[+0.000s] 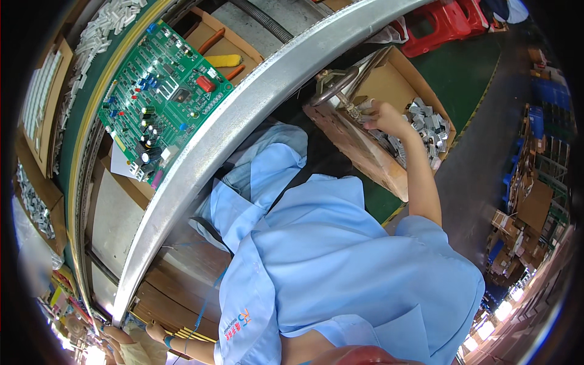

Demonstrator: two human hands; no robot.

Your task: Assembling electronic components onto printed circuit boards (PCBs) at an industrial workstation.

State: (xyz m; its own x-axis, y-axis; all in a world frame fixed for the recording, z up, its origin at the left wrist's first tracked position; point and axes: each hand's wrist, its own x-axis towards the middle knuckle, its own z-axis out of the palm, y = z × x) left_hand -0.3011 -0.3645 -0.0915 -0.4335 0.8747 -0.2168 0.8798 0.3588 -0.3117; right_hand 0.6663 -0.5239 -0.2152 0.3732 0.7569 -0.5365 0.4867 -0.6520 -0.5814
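Light-blue work shirt (340, 261) fills most of the lower middle of the view, since you're twisted round to your right side. Next biggest is the curved metal rail (243, 121) of the bench, sweeping from about 7 o'clock up to 1 o'clock. Beyond it, toward 10 o'clock, a green circuit board (161, 97) lies flat, packed with small parts, and just past it at 11 o'clock sits a cardboard tray with orange-handled pliers (219, 58).

Over at 2 o'clock there's an open cardboard box (380, 164) on the green floor, with a heap of small grey metal parts (429, 125) in its far end. Your right hand (383, 115) is down inside that box, right at the edge of the heap, fingers curled in on the parts; can't tell exactly which piece they've got or whether they're pinched tight on it. A bent metal handle (334, 88) sits just beside your knuckles.

Your left hand isn't visible at all. Down at 7 o'clock another person's hand (131, 344) shows near the rim.
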